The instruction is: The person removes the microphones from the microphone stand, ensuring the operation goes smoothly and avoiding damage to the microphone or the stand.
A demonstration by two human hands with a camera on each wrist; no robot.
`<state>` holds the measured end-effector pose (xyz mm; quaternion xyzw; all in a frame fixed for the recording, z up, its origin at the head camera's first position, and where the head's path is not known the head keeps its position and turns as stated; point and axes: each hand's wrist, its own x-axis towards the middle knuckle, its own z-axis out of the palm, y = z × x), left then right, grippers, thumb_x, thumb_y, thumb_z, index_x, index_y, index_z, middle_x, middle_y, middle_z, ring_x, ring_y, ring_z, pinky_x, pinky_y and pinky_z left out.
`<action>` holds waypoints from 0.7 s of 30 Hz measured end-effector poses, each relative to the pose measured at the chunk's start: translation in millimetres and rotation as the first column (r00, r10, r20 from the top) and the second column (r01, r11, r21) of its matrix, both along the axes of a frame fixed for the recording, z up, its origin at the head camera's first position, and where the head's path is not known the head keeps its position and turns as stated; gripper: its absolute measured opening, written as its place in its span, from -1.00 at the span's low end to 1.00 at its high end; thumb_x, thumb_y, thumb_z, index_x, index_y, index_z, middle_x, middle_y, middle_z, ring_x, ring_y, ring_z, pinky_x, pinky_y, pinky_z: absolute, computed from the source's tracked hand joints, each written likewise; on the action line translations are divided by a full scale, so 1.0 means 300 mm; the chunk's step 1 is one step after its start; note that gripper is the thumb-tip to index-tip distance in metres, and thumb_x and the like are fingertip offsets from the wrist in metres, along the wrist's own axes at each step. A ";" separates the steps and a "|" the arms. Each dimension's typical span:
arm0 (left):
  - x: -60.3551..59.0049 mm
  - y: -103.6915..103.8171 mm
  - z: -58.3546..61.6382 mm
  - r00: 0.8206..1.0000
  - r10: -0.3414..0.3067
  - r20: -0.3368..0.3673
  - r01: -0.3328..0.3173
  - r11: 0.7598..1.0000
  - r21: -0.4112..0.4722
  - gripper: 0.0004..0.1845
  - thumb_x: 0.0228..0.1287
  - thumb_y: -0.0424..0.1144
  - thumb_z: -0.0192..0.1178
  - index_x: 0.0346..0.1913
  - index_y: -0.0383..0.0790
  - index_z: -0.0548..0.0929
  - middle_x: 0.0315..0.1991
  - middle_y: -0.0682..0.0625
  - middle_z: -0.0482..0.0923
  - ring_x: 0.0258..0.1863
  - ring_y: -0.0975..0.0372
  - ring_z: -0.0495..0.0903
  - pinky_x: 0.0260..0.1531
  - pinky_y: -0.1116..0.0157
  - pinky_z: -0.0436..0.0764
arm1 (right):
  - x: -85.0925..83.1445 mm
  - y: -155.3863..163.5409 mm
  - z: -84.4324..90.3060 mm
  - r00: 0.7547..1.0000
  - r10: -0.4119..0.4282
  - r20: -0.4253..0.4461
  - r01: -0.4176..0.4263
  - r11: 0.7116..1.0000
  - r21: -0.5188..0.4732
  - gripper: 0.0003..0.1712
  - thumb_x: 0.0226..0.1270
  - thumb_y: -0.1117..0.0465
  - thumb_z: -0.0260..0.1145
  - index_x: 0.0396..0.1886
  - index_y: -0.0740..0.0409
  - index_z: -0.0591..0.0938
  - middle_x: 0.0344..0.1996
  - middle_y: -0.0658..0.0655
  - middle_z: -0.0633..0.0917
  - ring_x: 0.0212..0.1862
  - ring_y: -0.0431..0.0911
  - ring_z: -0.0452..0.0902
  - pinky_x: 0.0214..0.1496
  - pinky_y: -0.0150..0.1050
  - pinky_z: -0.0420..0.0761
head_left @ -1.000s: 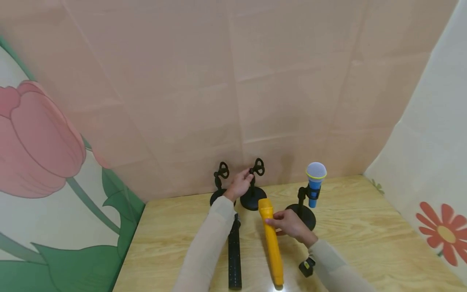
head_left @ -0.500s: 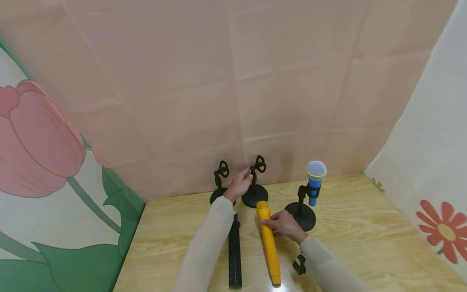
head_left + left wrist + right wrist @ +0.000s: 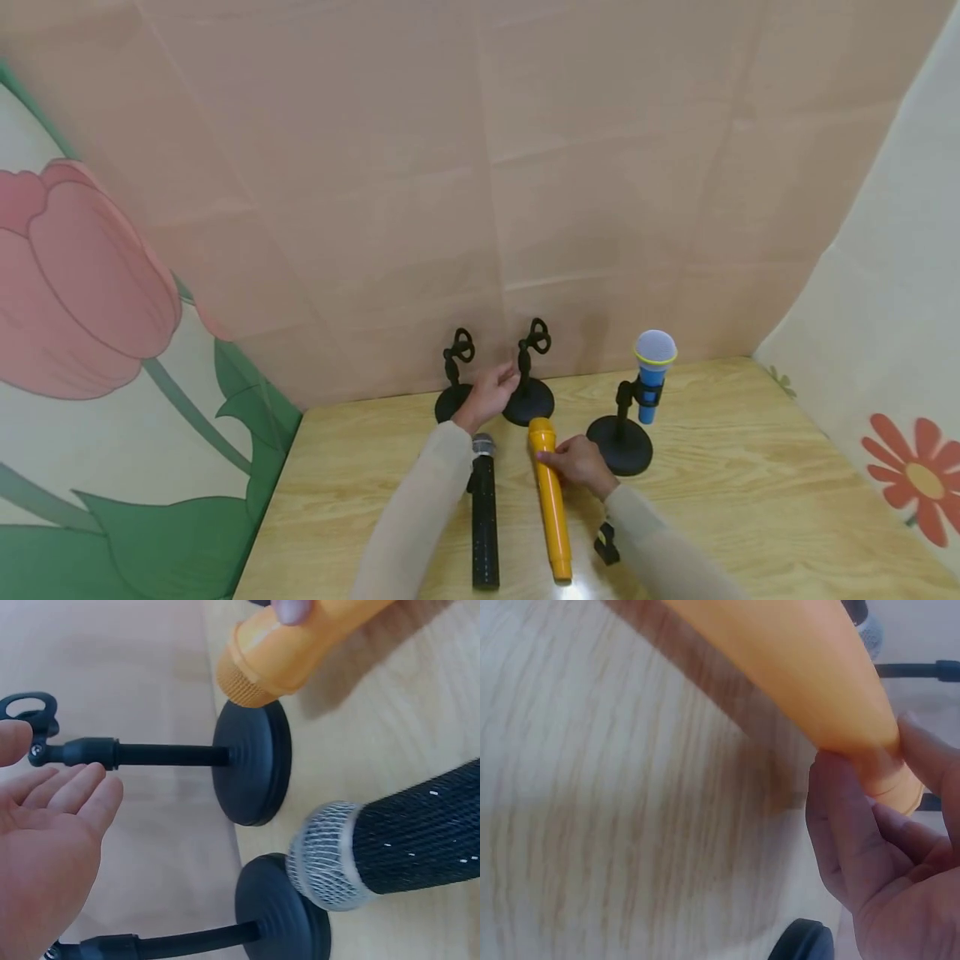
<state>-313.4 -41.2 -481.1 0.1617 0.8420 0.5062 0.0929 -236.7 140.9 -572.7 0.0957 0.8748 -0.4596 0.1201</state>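
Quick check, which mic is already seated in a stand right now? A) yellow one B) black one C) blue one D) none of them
C: the blue microphone stands upright in the clip of the right-hand stand, while the yellow microphone, gripped by the right hand, and the black microphone are down at the table.

Both arms, in pale sleeves, reach forward side by side from the lower edge of the head view. The left hand (image 3: 489,392) lies farther out, palm open and fingers (image 3: 79,787) straight and loosely together, with the thumb tip spread apart from them in the left wrist view. The right hand (image 3: 577,462) sits nearer the body and slightly lower, its fingers (image 3: 847,817) curled and thumb opposed in a pinch; a dark strap shows at that wrist.
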 end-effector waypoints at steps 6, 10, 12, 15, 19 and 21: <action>0.022 -0.028 -0.041 1.000 -0.002 0.007 0.002 1.000 -0.008 -0.47 0.58 -0.16 0.01 0.46 -0.36 0.32 0.39 -0.18 0.40 0.36 0.02 0.40 0.34 0.07 0.35 | -0.010 -0.006 -0.018 1.000 -0.016 0.020 0.016 1.000 0.017 -0.56 0.27 -0.07 0.46 -0.44 0.27 0.74 -0.60 0.08 0.64 -0.52 -0.08 0.58 -0.52 -0.33 0.55; 0.031 -0.044 -0.066 1.000 -0.003 0.004 0.003 1.000 -0.007 -0.48 0.57 -0.16 0.03 0.44 -0.36 0.36 0.37 -0.18 0.43 0.34 0.01 0.42 0.33 0.06 0.38 | -0.012 -0.014 -0.022 0.999 -0.011 0.032 0.011 1.000 0.024 -0.55 0.26 -0.08 0.46 -0.44 0.28 0.74 -0.60 0.08 0.65 -0.51 -0.08 0.57 -0.50 -0.33 0.56; 0.033 -0.049 -0.078 1.000 -0.009 0.005 0.009 1.000 -0.006 -0.49 0.57 -0.17 0.03 0.44 -0.35 0.36 0.36 -0.18 0.43 0.34 0.02 0.43 0.32 0.06 0.39 | -0.011 -0.018 -0.025 0.999 -0.007 0.037 0.006 0.999 0.032 -0.54 0.26 -0.09 0.46 -0.45 0.27 0.74 -0.61 0.08 0.65 -0.53 -0.09 0.56 -0.51 -0.34 0.55; 0.042 -0.054 -0.089 1.000 -0.020 0.014 0.020 1.000 -0.003 -0.49 0.58 -0.17 0.02 0.45 -0.35 0.35 0.36 -0.18 0.43 0.34 0.02 0.42 0.31 0.06 0.40 | -0.006 -0.024 -0.029 0.999 -0.006 0.039 0.004 0.999 0.040 -0.55 0.27 -0.09 0.46 -0.48 0.25 0.73 -0.63 0.07 0.64 -0.54 -0.11 0.54 -0.52 -0.36 0.52; 0.057 -0.057 -0.100 0.999 -0.013 0.043 0.013 1.000 0.012 -0.47 0.58 -0.14 0.02 0.46 -0.31 0.34 0.37 -0.15 0.42 0.35 0.04 0.41 0.31 0.06 0.40 | 0.002 -0.028 -0.023 0.999 -0.007 0.034 0.006 0.999 0.044 -0.53 0.27 -0.11 0.45 -0.49 0.25 0.72 -0.63 0.08 0.64 -0.55 -0.11 0.53 -0.53 -0.36 0.51; 0.063 -0.057 -0.106 0.998 -0.009 0.057 0.008 1.000 0.019 -0.47 0.58 -0.13 0.03 0.46 -0.29 0.35 0.37 -0.13 0.42 0.35 0.06 0.42 0.31 0.07 0.40 | 0.004 -0.029 -0.021 0.999 -0.009 0.032 0.007 0.999 0.049 -0.51 0.26 -0.14 0.44 -0.49 0.25 0.72 -0.62 0.08 0.64 -0.55 -0.10 0.54 -0.53 -0.35 0.52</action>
